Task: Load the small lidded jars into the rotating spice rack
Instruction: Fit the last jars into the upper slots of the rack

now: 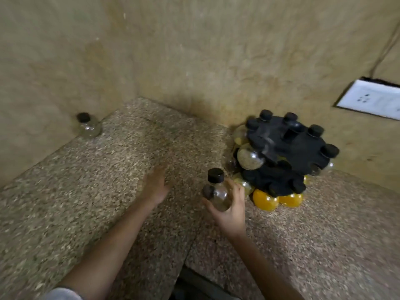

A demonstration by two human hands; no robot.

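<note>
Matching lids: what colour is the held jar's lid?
Black, on the jar in the right hand; head view.

Single head view, angled steeply down, close over counter corner [151,131]

Left arm extended forward and toward the centre, forearm bare, a pale sleeve edge visible near the elbow. Left hand [155,187] empty, palm down, fingers loosely spread; motion blur leaves it unclear whether it touches the surface below. Right arm extended forward, forearm bare, wrist turned palm-up. Right hand [229,207] cupped, fingers and thumb curled around two small jars [217,194] with dark lids, held clear of any support.
</note>
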